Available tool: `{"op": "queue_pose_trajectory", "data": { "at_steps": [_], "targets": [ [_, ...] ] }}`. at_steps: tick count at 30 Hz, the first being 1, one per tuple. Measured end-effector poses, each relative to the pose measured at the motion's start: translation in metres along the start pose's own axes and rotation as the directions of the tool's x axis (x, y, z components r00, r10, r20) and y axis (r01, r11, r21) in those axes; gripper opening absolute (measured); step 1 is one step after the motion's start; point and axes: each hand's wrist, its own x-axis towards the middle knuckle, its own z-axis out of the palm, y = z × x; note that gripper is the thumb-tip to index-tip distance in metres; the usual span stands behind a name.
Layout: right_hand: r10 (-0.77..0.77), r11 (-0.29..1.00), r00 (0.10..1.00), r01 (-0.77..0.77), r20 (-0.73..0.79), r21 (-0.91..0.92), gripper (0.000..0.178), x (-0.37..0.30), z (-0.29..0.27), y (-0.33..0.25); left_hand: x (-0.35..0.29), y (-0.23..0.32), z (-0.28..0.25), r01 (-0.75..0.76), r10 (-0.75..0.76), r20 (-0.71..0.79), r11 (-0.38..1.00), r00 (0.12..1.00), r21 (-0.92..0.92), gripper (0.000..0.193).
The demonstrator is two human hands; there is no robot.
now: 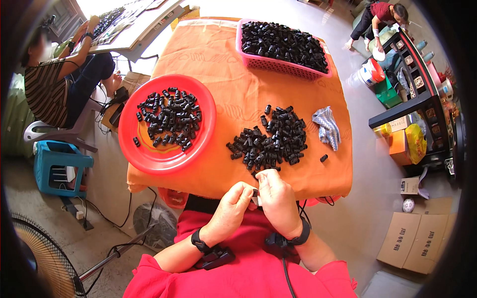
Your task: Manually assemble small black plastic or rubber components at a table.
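Observation:
My left hand [231, 211] and my right hand [279, 201] meet at the near edge of the orange-covered table, fingers closed in a pinch. Between their fingertips shows a small black plastic piece [255, 192], mostly hidden, with a bit of white below it. Just beyond lies a loose heap of small black barrel-shaped plastic pieces [278, 139], much like cord locks. More such pieces [171, 116] are spread in a round red tray [130, 102] to the left. A pink basket [283, 68] at the far right is filled with black pieces too.
A crumpled blue-and-white cloth [326, 128] and one stray piece [324, 158] lie right of the heap. At left are a seated person [44, 94], a blue stool [59, 154] and a fan [44, 253]. Cardboard boxes [415, 241] and a bending person [380, 22] are at right.

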Motion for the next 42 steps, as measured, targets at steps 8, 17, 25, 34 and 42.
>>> {"op": "queue_pose_trajectory", "data": {
  "at_steps": [8,17,25,34,42],
  "targets": [
    [-0.02,0.995,1.0,0.019,-0.011,-0.094,0.01,0.007,-0.002,-0.001,0.007,0.005,0.001,0.026,-0.026,-0.01,0.999,1.0,0.034,0.022],
    [0.058,0.995,0.997,-0.062,0.06,0.074,0.011,0.016,-0.001,0.008,0.013,0.012,0.0,0.066,-0.066,-0.003,0.998,0.998,0.015,0.022],
    [-0.163,0.962,0.983,0.139,-0.088,-0.235,0.011,0.014,-0.002,0.0,0.016,0.012,0.0,0.122,-0.122,-0.01,0.992,0.992,0.029,0.023],
    [0.044,0.989,0.978,-0.014,-0.205,0.144,0.014,0.011,-0.004,0.009,0.016,0.017,0.005,0.193,-0.187,0.051,0.973,0.981,-0.13,0.023],
    [0.017,0.96,1.0,-0.011,-0.021,0.278,0.012,0.006,-0.021,0.005,0.02,0.026,0.001,0.269,-0.236,0.137,0.906,0.962,-0.328,0.02]
  ]
}}
